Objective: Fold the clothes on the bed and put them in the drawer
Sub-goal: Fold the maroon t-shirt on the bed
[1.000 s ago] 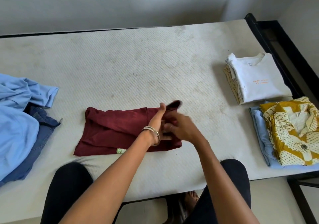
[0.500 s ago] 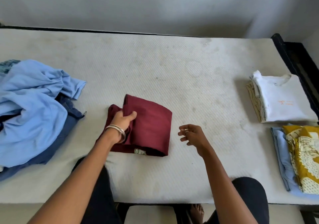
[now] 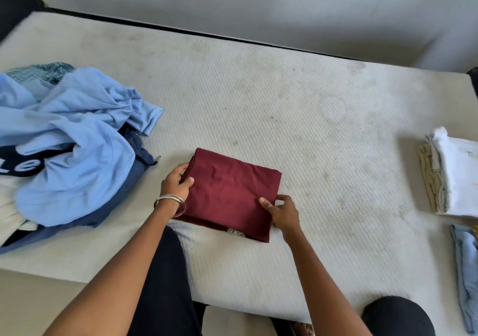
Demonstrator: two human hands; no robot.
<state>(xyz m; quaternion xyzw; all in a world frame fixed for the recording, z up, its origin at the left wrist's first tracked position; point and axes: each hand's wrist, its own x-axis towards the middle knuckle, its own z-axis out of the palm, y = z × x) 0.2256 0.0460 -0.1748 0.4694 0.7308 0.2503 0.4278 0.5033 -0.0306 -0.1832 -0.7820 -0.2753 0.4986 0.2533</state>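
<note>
A maroon garment point(image 3: 230, 193) lies folded into a compact rectangle near the front edge of the white mattress point(image 3: 284, 108). My left hand point(image 3: 176, 183), with bangles on the wrist, grips the fold's left edge, thumb on top. My right hand point(image 3: 283, 212) pinches its right edge near the front corner. A heap of unfolded clothes sits at the left: a light blue shirt point(image 3: 75, 141) over dark blue jeans point(image 3: 134, 170). No drawer is in view.
Folded clothes are stacked at the right edge: a white shirt point(image 3: 457, 175) on a beige piece, and a light blue garment point(image 3: 465, 271) closer to me. A grey wall runs behind the bed. My dark-clad knees press against the mattress front.
The maroon garment has been folded in half from a long strip into a compact rectangle. My right hand, free a moment ago, now holds its right edge; the view has swung left.
</note>
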